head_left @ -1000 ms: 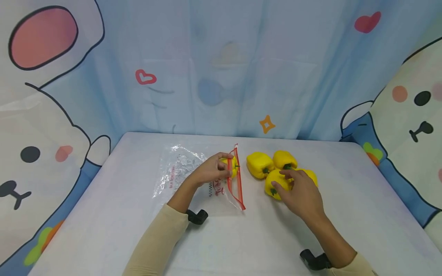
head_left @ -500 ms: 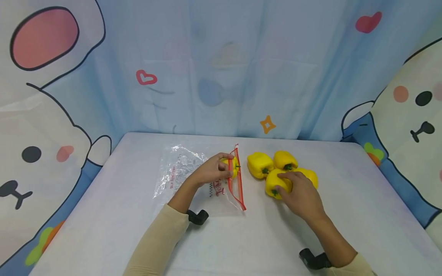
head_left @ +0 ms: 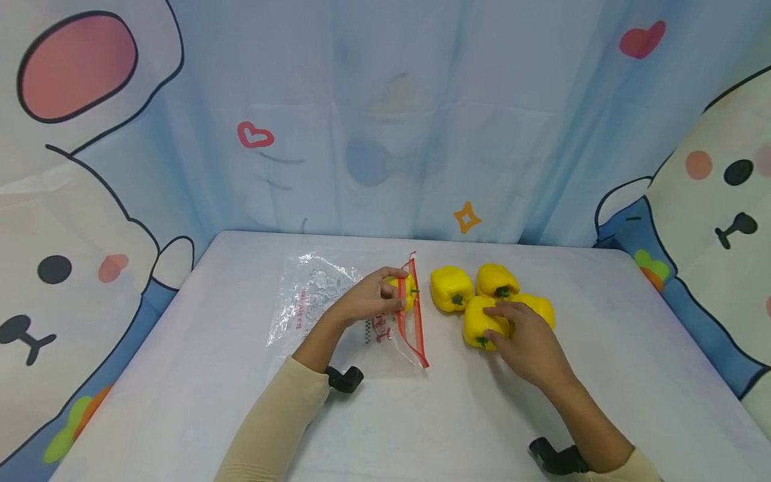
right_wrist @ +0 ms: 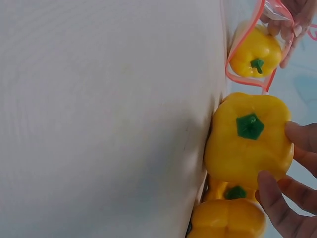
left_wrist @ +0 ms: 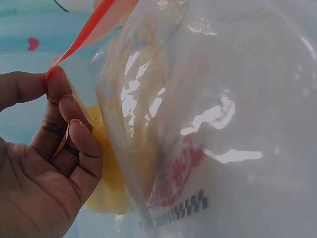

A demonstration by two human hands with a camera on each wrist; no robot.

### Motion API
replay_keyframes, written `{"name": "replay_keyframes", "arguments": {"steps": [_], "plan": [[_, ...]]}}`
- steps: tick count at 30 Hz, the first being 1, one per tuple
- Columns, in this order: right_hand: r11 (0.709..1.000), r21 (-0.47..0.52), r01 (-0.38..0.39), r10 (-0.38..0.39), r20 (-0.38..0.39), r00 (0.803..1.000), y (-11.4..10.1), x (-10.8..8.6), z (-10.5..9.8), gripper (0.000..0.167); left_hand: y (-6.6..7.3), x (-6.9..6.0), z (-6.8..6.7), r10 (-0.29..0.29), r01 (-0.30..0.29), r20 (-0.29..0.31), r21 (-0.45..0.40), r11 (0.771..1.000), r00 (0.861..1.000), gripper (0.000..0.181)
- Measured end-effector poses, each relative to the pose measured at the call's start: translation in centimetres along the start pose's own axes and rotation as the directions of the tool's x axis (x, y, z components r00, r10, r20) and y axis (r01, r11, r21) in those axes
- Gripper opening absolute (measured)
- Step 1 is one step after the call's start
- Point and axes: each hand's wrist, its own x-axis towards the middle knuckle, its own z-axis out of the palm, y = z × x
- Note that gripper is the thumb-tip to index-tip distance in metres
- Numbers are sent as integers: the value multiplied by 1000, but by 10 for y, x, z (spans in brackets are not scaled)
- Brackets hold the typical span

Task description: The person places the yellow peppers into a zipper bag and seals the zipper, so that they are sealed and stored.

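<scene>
On the left of the table lies a clear plastic zip bag [head_left: 301, 294] with a red-edged mouth facing right. My left hand [head_left: 370, 296] pinches the bag's upper edge, and in the left wrist view its thumb and index finger meet on the red strip [left_wrist: 89, 30]. A yellow bell pepper [right_wrist: 255, 52] sits inside the bag mouth, green stem outward. My right hand [head_left: 531, 343] grips another yellow bell pepper [head_left: 478, 323] from its right side; the right wrist view shows the fingertips [right_wrist: 269, 183] against this pepper [right_wrist: 247, 148]. Its underside is hidden.
Behind the gripped pepper are more yellow bell peppers: one at the left [head_left: 448, 286], one at the back [head_left: 496, 274] and one partly hidden at the right [head_left: 540, 308]. The white table [head_left: 397, 428] ends at a blue cartoon curtain [head_left: 391, 167].
My right hand has settled onto the front pepper, its fingers closing on its side. That pepper has turned and shifted slightly. The left hand and bag stay in place.
</scene>
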Motion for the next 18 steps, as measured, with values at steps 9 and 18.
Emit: {"name": "replay_keyframes", "arguments": {"steps": [9, 18], "plan": [[1000, 10, 27, -27, 30, 999, 2, -1, -1, 40, 0, 0, 0, 2, -2, -3, 12, 1000, 1000, 58], [999, 49, 16, -17, 22, 1000, 7, -1, 5, 46, 1, -1, 0, 2, -2, 0, 16, 1000, 1000, 59]]}}
